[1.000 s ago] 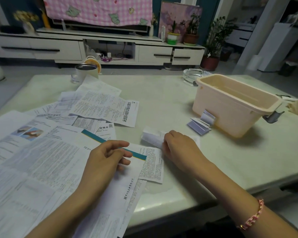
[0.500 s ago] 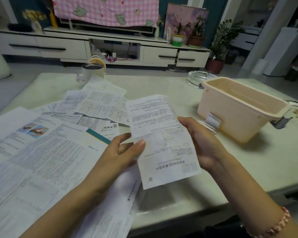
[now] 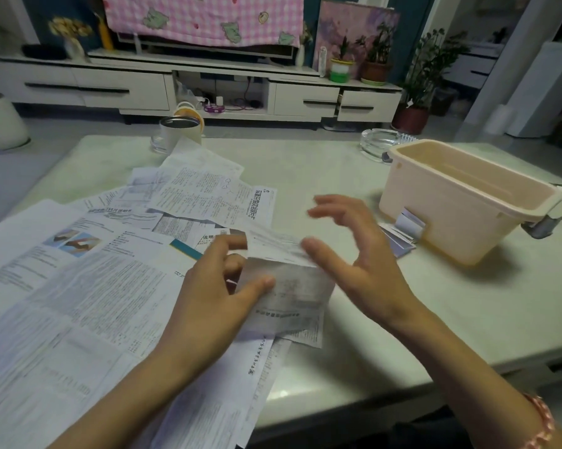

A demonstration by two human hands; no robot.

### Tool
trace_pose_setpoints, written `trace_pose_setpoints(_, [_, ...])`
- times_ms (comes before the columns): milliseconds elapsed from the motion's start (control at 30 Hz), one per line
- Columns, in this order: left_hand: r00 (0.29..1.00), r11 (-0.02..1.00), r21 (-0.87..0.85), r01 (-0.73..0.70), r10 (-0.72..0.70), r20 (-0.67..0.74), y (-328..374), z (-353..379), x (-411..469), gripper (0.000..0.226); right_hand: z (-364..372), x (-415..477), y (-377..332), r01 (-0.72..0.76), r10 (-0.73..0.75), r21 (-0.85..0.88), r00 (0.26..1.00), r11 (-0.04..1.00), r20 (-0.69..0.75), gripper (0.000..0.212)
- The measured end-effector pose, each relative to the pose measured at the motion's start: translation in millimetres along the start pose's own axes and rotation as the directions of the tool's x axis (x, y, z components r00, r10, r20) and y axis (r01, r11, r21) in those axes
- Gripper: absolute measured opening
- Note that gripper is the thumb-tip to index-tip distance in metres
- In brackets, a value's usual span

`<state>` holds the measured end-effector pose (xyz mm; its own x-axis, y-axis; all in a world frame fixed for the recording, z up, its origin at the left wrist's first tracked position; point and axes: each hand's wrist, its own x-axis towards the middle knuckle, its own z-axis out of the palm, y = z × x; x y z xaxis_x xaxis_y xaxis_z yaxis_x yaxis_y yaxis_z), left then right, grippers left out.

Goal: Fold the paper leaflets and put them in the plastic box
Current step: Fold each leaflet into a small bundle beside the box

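Note:
A white printed leaflet (image 3: 287,288), bent over on itself, is held above the table's front part. My left hand (image 3: 221,296) pinches its left edge between thumb and fingers. My right hand (image 3: 354,257) hovers at the leaflet's right side with fingers spread and blurred; its thumb tip is near the fold. The pale pink plastic box (image 3: 461,228) stands open at the right, and nothing shows inside it. Several unfolded leaflets (image 3: 88,286) lie spread over the table's left half. A small folded leaflet (image 3: 401,234) lies against the box's near wall.
A white mug (image 3: 179,132) with an orange lid behind it stands at the table's far edge. A glass ashtray (image 3: 381,144) sits behind the box. The marble table (image 3: 321,166) ends in a front edge just below my forearms. A TV cabinet lies beyond.
The leaflet went from lying on the table to held up flat, and now its top half is folded down. My right hand has let go of it and opened.

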<state>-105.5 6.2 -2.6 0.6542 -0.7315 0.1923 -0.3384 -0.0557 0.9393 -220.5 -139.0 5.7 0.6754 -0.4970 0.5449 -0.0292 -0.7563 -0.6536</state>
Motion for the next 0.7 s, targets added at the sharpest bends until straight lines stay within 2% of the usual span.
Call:
trace_pose_setpoints(33, [0.999,0.999,0.028,-0.046,0.046,0.026,1,0,-1,0.023,-1,-1,-3,0.035,-0.034,-0.006,0.990,0.999,0.137,0.040])
trace_pose_setpoints(67, [0.995,0.995,0.052,-0.091,0.088,0.046,2,0,-1,0.016,-1,-2,-5,0.005,-0.012,0.027,0.968,1.000,0.250,0.043])
trace_pose_setpoints(133, [0.989,0.987,0.076,-0.143,0.139,0.055,4,0,-2,0.009,1,-3,-4,-0.052,0.030,0.050,0.933,0.997,0.358,0.034])
trace_pose_setpoints(200, [0.988,0.985,0.073,-0.157,0.157,-0.005,5,-2,-1,0.014,4,-2,-4,-0.075,0.061,0.029,0.941,0.997,0.333,0.012])
trace_pose_setpoints(233, [0.986,0.986,0.078,-0.149,0.155,-0.069,5,-3,0,0.019,5,-1,-3,-0.132,0.106,0.071,0.950,0.989,0.292,0.006])
trace_pose_setpoints(267, [0.980,0.987,0.092,-0.133,0.145,-0.136,5,-5,2,0.024,4,0,-4,-0.218,0.172,0.167,0.952,0.962,0.252,0.007])
trace_pose_setpoints(333, [0.974,0.996,0.074,-0.059,0.074,-0.215,5,-7,5,0.038,2,3,-5,-0.372,0.313,0.385,0.927,0.845,0.209,0.012])
trace_pose_setpoints(400, [0.987,0.993,-0.087,0.083,-0.094,-0.133,7,-8,5,0.049,3,3,-8,-0.479,0.422,0.515,0.876,0.711,0.232,0.009])
trace_pose_setpoints(467, [0.971,0.933,-0.271,0.238,-0.234,0.048,6,-4,5,0.057,7,2,-10,-0.546,0.486,0.551,0.832,0.632,0.268,0.012])
trace_pose_setpoints(533, [0.956,0.901,-0.320,0.292,-0.264,0.129,5,0,3,0.050,12,1,-12,-0.578,0.517,0.560,0.807,0.594,0.285,0.013])
trace_pose_setpoints(700, [0.976,0.948,-0.234,0.215,-0.219,0.009,3,-1,2,0.012,13,1,-17,-0.593,0.514,0.602,0.794,0.535,0.324,0.028])
